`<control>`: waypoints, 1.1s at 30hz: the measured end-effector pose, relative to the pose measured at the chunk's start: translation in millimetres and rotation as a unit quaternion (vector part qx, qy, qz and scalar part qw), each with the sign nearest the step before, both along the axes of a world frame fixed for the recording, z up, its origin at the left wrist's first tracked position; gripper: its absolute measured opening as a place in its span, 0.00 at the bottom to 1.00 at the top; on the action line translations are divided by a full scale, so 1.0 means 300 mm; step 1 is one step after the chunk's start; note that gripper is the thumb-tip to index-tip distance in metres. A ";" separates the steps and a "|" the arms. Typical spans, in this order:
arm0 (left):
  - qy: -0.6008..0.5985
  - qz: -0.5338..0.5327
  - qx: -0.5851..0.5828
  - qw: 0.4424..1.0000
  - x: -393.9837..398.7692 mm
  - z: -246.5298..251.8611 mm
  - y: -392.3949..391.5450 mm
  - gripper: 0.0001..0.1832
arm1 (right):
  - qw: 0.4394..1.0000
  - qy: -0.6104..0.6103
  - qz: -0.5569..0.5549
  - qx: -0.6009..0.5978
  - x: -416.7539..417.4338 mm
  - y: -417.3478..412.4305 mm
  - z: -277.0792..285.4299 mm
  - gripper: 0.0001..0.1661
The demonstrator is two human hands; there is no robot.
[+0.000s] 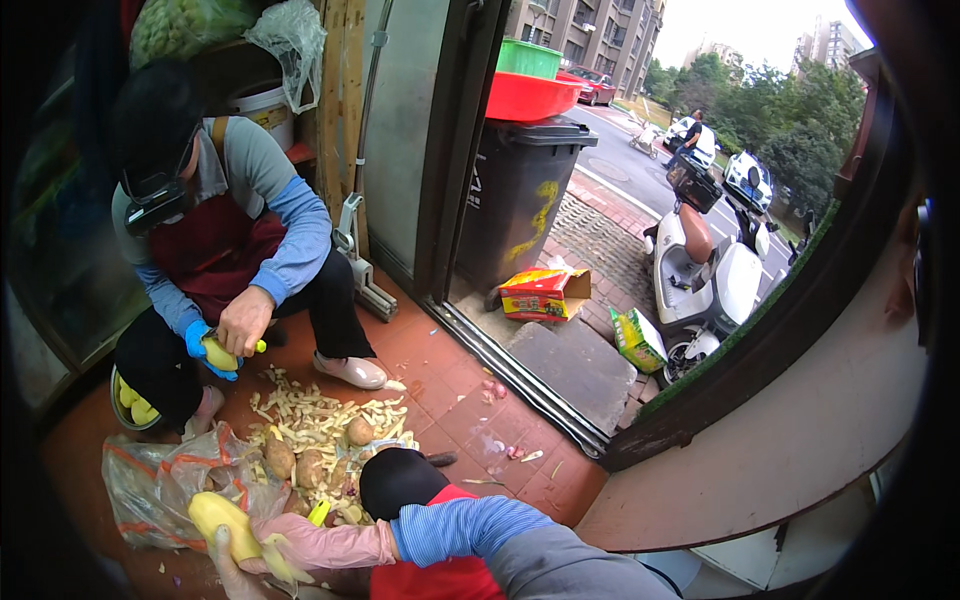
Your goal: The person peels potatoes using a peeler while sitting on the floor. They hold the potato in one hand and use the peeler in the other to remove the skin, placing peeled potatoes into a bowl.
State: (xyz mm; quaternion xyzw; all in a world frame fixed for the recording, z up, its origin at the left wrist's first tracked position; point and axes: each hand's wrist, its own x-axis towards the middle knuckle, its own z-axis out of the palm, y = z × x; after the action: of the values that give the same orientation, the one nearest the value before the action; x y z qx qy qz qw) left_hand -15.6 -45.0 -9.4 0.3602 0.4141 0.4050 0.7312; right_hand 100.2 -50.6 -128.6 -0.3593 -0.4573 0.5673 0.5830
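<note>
My left hand, in a pale glove, grips a large peeled potato at the bottom left. Across from it my right hand, in a pink glove, is bent against the potato. The yellow-green handle of a peeler sticks out beside this hand, whose fingers are mostly hidden. A strip of peel hangs below it. Just beyond are a clear plastic bag with orange stripes, unpeeled potatoes and a heap of peelings on the floor.
Opposite squats a co-worker, holding a potato and a peeler. A metal bowl of peeled potatoes stands beside them. To the right runs a door track. Outside are a bin, cartons and a scooter.
</note>
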 end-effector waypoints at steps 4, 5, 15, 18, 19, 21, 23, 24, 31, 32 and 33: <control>0.001 -0.039 0.052 0.998 -0.002 0.020 0.025 0.40 | 0.916 -0.389 0.092 -0.031 0.215 -0.044 0.487 0.24; 0.004 -0.054 0.094 0.994 0.005 0.027 0.027 0.42 | 0.880 -0.467 0.082 -0.025 0.246 -0.035 0.576 0.26; 0.171 -0.144 0.236 0.946 0.072 -0.018 0.012 0.43 | 0.824 -0.559 -0.028 0.086 0.329 0.166 0.405 0.27; 0.223 -0.145 0.232 0.936 0.036 -0.077 0.013 0.39 | 0.872 -0.470 -0.029 0.129 0.337 0.221 0.324 0.24; 0.233 -0.154 0.229 0.932 0.034 -0.110 0.023 0.38 | 0.857 -0.503 0.008 0.109 0.368 0.222 0.289 0.22; 0.146 -0.151 0.120 0.970 0.023 -0.166 0.068 0.36 | 0.795 -0.594 0.108 0.055 0.430 0.236 0.071 0.18; -0.053 -0.093 -0.096 0.990 -0.046 -0.201 0.131 0.35 | 0.789 -0.600 0.126 0.032 0.430 0.211 -0.154 0.13; 0.076 -0.110 0.264 0.955 0.081 -0.116 0.061 0.46 | 0.795 -0.600 0.079 0.032 0.422 0.186 -0.260 0.10; 0.362 -0.101 0.218 0.901 0.069 -0.188 0.017 0.45 | 0.972 -0.229 0.060 0.000 0.434 0.150 0.071 0.11; 0.389 -0.116 0.236 0.883 0.082 -0.204 0.027 0.44 | 0.969 -0.239 0.047 0.035 0.423 0.162 0.114 0.12; 0.414 -0.135 0.254 0.863 0.084 -0.208 0.036 0.44 | 0.961 -0.260 0.033 0.084 0.411 0.184 0.148 0.12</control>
State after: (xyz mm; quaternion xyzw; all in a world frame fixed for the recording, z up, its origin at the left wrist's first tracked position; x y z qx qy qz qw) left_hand 9.4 -34.3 -71.8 0.7208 0.5088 0.2069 0.4228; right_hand 223.6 4.6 -84.1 -0.4288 -0.6507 0.4331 0.4530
